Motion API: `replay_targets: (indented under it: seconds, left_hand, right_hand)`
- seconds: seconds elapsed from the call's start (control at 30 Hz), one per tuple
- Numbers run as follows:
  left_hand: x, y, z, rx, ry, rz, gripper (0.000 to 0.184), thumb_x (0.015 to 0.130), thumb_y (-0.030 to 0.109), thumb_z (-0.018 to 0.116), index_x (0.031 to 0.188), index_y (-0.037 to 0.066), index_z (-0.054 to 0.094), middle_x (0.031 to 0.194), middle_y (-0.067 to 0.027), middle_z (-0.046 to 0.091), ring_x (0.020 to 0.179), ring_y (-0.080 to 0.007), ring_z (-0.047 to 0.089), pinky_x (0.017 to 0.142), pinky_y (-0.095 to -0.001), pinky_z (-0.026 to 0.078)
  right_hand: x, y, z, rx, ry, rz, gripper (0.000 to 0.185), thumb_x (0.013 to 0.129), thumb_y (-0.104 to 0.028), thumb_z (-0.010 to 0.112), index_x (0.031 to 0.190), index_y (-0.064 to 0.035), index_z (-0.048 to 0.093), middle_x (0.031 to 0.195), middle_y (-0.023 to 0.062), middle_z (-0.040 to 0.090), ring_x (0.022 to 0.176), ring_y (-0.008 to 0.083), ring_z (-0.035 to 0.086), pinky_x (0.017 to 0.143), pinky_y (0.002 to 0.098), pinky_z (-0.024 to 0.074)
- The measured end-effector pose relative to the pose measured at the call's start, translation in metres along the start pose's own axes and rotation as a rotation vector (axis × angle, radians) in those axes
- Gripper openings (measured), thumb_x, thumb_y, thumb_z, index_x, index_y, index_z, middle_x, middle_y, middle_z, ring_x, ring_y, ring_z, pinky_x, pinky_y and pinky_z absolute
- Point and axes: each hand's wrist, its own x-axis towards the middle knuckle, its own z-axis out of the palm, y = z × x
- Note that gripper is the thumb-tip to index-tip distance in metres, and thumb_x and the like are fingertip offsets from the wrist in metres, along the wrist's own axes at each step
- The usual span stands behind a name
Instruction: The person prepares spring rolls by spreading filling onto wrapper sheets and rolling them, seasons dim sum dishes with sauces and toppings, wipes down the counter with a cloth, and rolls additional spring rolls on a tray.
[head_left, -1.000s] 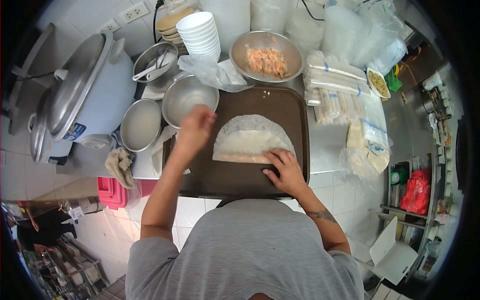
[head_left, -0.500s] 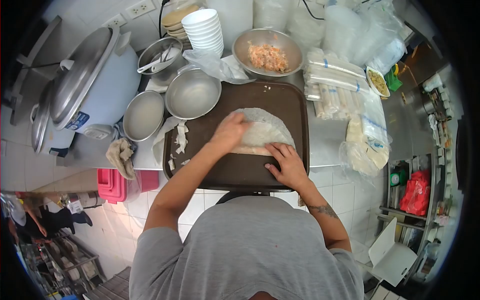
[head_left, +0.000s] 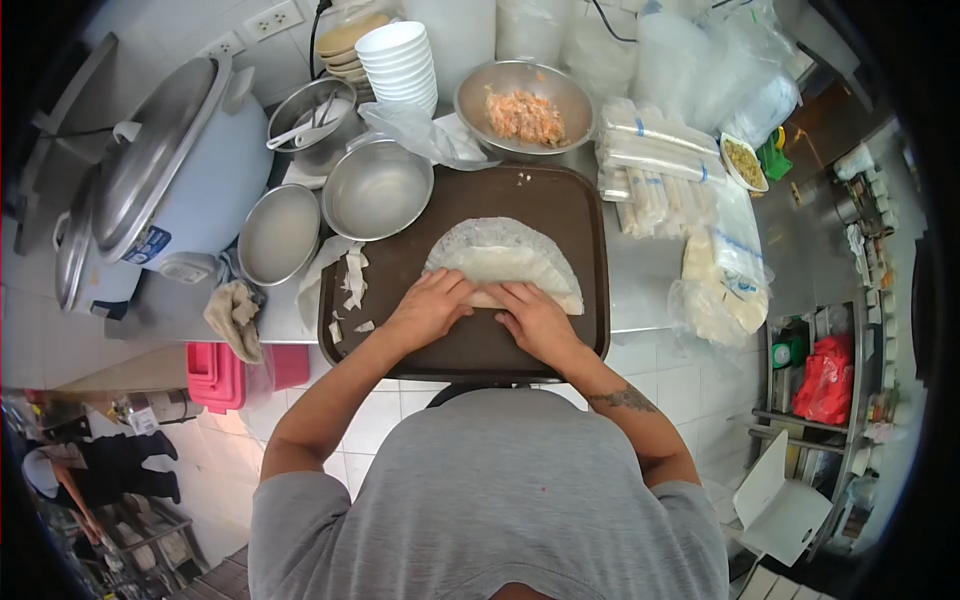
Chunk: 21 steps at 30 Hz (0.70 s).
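Note:
A thin whitish wrapper (head_left: pixel 505 245), folded into a half-round, lies on the brown tray (head_left: pixel 560 190). Along its near edge runs a slim roll with a pinkish filling faintly showing. My left hand (head_left: pixel 432 305) grips the left part of this near edge, fingers curled over it. My right hand (head_left: pixel 533 318) holds the same edge at the middle, close beside my left hand, with its fingertips on the wrapper. Beyond the tray stands a metal bowl (head_left: pixel 470 112) of shredded orange and white filling (head_left: pixel 525 118).
Left of the tray are an empty metal bowl (head_left: pixel 378 190), a bowl of cloudy liquid (head_left: pixel 279 234), a cloth (head_left: pixel 235 320) and a large cooker (head_left: pixel 190 160). Wrapped rolls (head_left: pixel 660 165) lie right. Torn scraps (head_left: pixel 354 278) are on the tray. Another person (head_left: pixel 110 465) is at far lower left.
My left hand has moved from over the bowl, across the wrapper's left side, down to its near edge. My right hand has shifted left along that edge, nearer my left.

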Motion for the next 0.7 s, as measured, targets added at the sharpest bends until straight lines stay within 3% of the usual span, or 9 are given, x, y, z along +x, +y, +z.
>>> replay_targets:
  seconds: [0.13,0.27,0.47,0.6,0.7]
  left_hand:
    - [-0.012,-0.005,-0.002,0.06,0.072,0.0,0.033,0.081,0.018,0.072,0.11,0.006,0.059,0.109,-0.0093,0.056,0.108,-0.0288,0.052,0.09,-0.0428,0.043]
    - [-0.009,0.004,-0.012,0.088,0.043,-0.019,0.035,0.08,0.019,0.073,0.108,0.005,0.059,0.107,-0.0116,0.054,0.106,-0.0303,0.051,0.089,-0.0431,0.042]
    - [0.018,0.017,0.007,-0.043,-0.004,0.041,0.038,0.078,0.016,0.075,0.109,0.005,0.056,0.104,-0.0128,0.053,0.103,-0.0329,0.052,0.088,-0.0433,0.042]
    - [0.02,0.006,0.015,-0.034,-0.012,0.054,0.033,0.081,0.016,0.072,0.108,0.005,0.056,0.102,-0.0118,0.054,0.099,-0.0322,0.054,0.088,-0.0421,0.044]
    - [0.025,-0.001,0.01,-0.143,0.007,0.014,0.027,0.084,0.016,0.07,0.107,0.008,0.058,0.1,-0.0107,0.055,0.097,-0.0315,0.056,0.087,-0.0411,0.046]
  right_hand:
    - [-0.028,0.023,-0.016,-0.057,0.061,0.015,0.045,0.084,-0.014,0.069,0.128,-0.0138,0.059,0.125,0.0088,0.059,0.111,0.0291,0.056,0.097,0.0392,0.0463]
    - [-0.027,0.02,-0.022,-0.148,0.053,0.0,0.042,0.081,-0.015,0.07,0.121,-0.0084,0.06,0.121,0.0078,0.058,0.114,0.0296,0.053,0.099,0.0415,0.0432]
    - [0.002,0.01,0.006,-0.152,-0.025,0.013,0.04,0.08,-0.015,0.071,0.118,-0.008,0.06,0.117,0.0077,0.058,0.111,0.0289,0.052,0.098,0.0399,0.0424]
    - [-0.009,0.011,-0.021,0.065,0.003,0.104,0.038,0.081,-0.012,0.071,0.117,-0.011,0.061,0.119,0.0081,0.06,0.108,0.0299,0.057,0.09,0.0397,0.0486]
    - [-0.022,0.039,-0.032,0.006,0.076,0.126,0.03,0.082,-0.013,0.072,0.111,-0.0101,0.066,0.112,0.008,0.065,0.1,0.0298,0.062,0.083,0.0396,0.0519]
